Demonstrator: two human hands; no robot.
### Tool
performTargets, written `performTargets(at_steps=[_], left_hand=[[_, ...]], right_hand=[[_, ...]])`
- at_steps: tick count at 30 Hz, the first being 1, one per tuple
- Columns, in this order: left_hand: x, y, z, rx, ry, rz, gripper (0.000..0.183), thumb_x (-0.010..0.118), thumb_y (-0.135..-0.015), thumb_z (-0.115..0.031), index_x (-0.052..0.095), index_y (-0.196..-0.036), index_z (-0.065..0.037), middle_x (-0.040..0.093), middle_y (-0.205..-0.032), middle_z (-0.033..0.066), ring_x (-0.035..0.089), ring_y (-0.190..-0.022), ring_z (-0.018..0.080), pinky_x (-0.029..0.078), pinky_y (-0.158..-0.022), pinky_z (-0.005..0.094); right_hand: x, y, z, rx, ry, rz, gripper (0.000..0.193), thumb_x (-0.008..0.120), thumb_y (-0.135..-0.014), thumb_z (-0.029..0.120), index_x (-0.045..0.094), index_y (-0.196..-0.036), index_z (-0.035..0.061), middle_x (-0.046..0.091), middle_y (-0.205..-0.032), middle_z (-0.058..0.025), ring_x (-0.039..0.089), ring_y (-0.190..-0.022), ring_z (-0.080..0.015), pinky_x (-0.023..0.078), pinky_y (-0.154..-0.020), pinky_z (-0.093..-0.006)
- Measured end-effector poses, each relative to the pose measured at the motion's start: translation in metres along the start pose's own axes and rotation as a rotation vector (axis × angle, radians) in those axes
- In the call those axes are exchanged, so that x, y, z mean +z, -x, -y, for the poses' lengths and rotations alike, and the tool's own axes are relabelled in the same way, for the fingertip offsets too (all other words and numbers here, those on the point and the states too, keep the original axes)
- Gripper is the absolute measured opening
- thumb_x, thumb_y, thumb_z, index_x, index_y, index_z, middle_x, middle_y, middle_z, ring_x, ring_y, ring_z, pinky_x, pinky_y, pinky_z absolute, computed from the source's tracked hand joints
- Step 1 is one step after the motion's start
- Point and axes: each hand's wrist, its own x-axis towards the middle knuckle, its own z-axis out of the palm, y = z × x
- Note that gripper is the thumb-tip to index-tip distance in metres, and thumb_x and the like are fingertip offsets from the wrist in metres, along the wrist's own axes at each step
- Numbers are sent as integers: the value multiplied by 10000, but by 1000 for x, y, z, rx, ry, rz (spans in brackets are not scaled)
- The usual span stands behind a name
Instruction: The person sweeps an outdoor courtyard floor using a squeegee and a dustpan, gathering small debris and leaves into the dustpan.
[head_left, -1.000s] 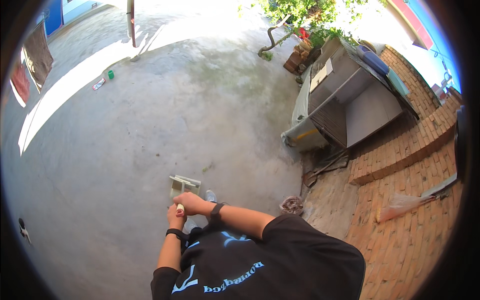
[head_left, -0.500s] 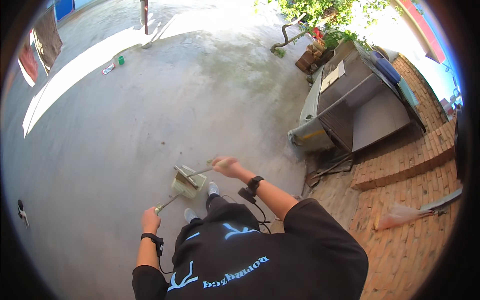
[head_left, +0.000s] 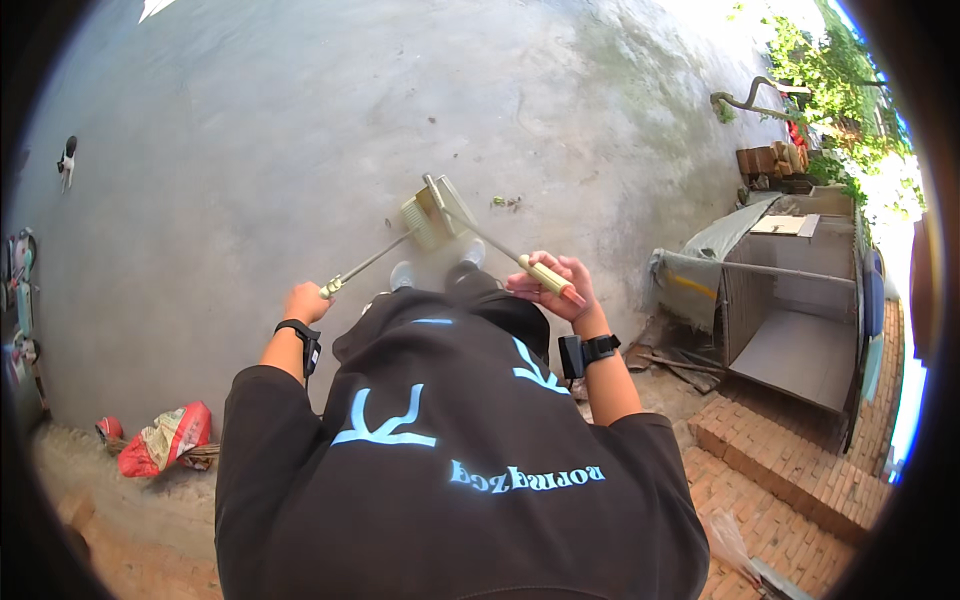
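Separate handling of two long-shafted tools. Compared with one second earlier, when both hands met at a single handle end, the left hand (head_left: 305, 303) and right hand (head_left: 555, 305) now stand well apart, one at each shaft. The outdoor view has also swung round. The separation suggests that the two tools are now managed independently, although their far ends overlap.

The left hand is closed around a pale greenish grip (head_left: 330, 289), whose thin, dull shaft runs inward and away to the dustpan (head_left: 416, 218). The right hand is partly unfolded — the red-ended handle of the long-handled tool (head_left: 490, 238) lies against it, fingers extended; whether they press on it cannot be told. The dustpan lies ahead of and between the hands, just beyond the shoes (head_left: 402, 275); its contact with the floor cannot be confirmed.

Materials: the dustpan is pale yellow-green, apparently plastic, broad and ribbed, with the tool's narrow, straight head bar (head_left: 434, 193) across it. The concrete floor (head_left: 250, 200) beyond the hands is smooth, grey and mottled; a small leafy scrap (head_left: 506, 203) lies ahead of the right hand. Farther right stands a box-like shed (head_left: 790, 340) with flat panels — nearer the body, coarse, jointed brick paving (head_left: 790, 465).
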Motion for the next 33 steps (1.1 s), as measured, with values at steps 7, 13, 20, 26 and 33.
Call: performTargets(at_steps=[7, 13, 20, 26, 33], left_hand=[[25, 3, 14, 80, 100, 58, 314, 624, -760, -359, 666, -859, -63, 638, -897, 184, 592, -858, 362, 471, -725, 435], [-3, 19, 4, 74, 195, -77, 309, 631, -759, -353, 658, -798, -48, 635, -806, 184, 593, -781, 378, 468, -674, 447], [-25, 67, 35, 39, 128, -183, 295, 644, -751, -333, 643, -739, -38, 618, -739, 183, 584, -719, 380, 459, -630, 451], [-36, 95, 55, -22, 141, -288, 298, 650, -743, -321, 619, -713, -25, 601, -700, 187, 564, -669, 385, 441, -590, 452], [-28, 113, 77, -83, 113, -372, 292, 649, -746, -309, 622, -714, -20, 598, -698, 196, 561, -671, 394, 439, -587, 455]], right_hand=[[-2, 16, 35, -49, -156, -163, 197, 511, -809, 206, 549, -929, 55, 578, -977, -171, 574, -891, -306, 495, -826, -407], [-34, 67, 62, -185, -491, -247, 175, 510, -780, 118, 583, -912, 29, 545, -1042, -208, 542, -925, -306, 485, -818, -401], [-45, 75, 93, -364, -193, -572, 339, 517, -778, 80, 507, -1111, 22, 517, -1140, -281, 553, -1016, -381, 528, -791, -367], [-139, 47, 66, 38, -67, -731, 304, 437, -878, 97, 322, -1130, -29, 489, -1160, -297, 567, -626, -198, 535, -588, -236], [-170, 11, 6, 474, -141, -864, 274, 519, -868, 147, 381, -637, 95, 433, -529, 26, 386, -403, -24, 355, -333, -139]])
